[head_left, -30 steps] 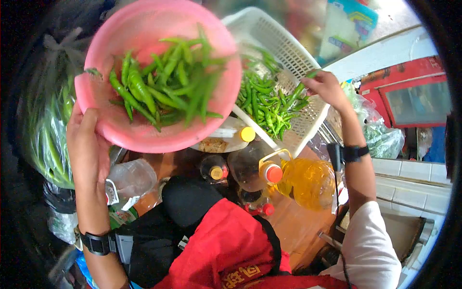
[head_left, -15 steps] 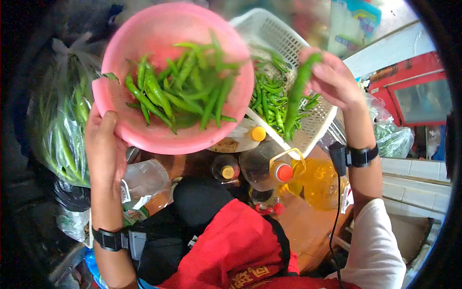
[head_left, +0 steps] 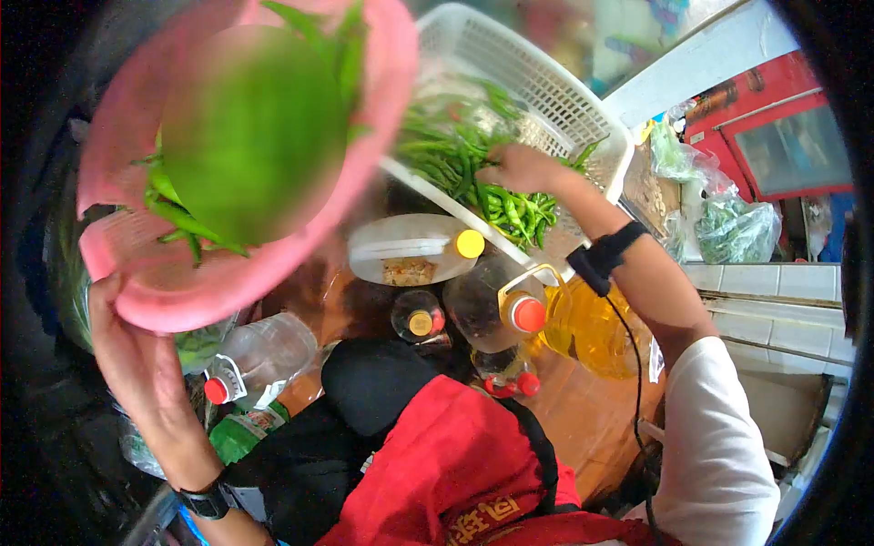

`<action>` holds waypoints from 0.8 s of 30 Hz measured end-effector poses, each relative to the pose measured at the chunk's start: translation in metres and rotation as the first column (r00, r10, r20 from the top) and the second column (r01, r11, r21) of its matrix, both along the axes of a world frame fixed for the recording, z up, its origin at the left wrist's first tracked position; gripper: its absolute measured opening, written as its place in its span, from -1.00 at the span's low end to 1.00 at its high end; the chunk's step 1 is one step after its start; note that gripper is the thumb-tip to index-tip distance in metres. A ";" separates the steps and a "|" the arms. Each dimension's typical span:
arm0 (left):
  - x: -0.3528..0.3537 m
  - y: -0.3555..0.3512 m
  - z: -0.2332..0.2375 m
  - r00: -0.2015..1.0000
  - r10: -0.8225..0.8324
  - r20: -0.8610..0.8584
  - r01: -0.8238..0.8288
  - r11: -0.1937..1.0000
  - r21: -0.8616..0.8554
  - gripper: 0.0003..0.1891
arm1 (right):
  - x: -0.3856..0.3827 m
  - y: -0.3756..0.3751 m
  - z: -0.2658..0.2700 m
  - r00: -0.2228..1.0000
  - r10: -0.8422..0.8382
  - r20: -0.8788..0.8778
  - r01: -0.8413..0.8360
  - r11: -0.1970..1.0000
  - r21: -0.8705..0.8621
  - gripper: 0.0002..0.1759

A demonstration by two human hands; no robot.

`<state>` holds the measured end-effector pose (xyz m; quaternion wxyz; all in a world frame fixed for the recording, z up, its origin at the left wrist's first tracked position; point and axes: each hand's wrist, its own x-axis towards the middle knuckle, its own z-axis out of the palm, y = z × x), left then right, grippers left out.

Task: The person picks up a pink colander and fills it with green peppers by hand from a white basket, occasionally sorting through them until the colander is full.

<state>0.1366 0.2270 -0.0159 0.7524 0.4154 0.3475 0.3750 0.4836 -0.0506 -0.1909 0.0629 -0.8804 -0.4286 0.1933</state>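
Observation:
My left hand (head_left: 141,341) grips the lower left rim of a pink plastic basin (head_left: 246,291), which is raised and tilted. Green chili peppers (head_left: 187,223) lie inside it; a large green blur covers most of its middle. On the other side, my right hand (head_left: 528,170) is down in a white slatted basket (head_left: 626,156), its fingers curled in among more green chili peppers (head_left: 514,216). The fingertips are partly hidden, so I cannot make out what they hold.
Below the basket stand a jug with a yellow cap (head_left: 410,250), a dark-capped bottle (head_left: 419,317), a red-capped jug (head_left: 482,314) and a jug of yellow oil (head_left: 592,337). An empty clear bottle (head_left: 269,350) lies at left. Bagged greens (head_left: 737,227) sit at right.
The basin has moved left and up in my left hand and tilted more. My right hand, which held up a long green chili pepper, has dropped left into the basket's peppers.

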 end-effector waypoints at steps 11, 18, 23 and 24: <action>-0.001 0.021 0.005 0.998 0.003 0.064 -0.008 0.997 0.080 -0.72 | -0.002 -0.024 -0.040 0.993 0.021 -0.114 -0.042 0.982 -0.184 -0.53; 0.012 0.006 0.005 0.999 0.048 -0.012 -0.047 0.993 0.112 -0.69 | 0.000 -0.021 -0.021 0.972 0.042 -0.233 -0.066 0.993 -0.096 -0.59; 0.009 0.006 0.007 0.995 0.064 -0.072 -0.056 0.992 0.114 -0.66 | 0.038 -0.032 -0.014 0.998 0.020 -0.059 -0.015 0.995 0.097 -0.61; 0.010 0.005 0.008 0.996 0.059 -0.069 -0.051 0.992 0.116 -0.66 | 0.045 -0.031 -0.020 0.998 0.047 0.038 -0.053 0.984 0.172 -0.60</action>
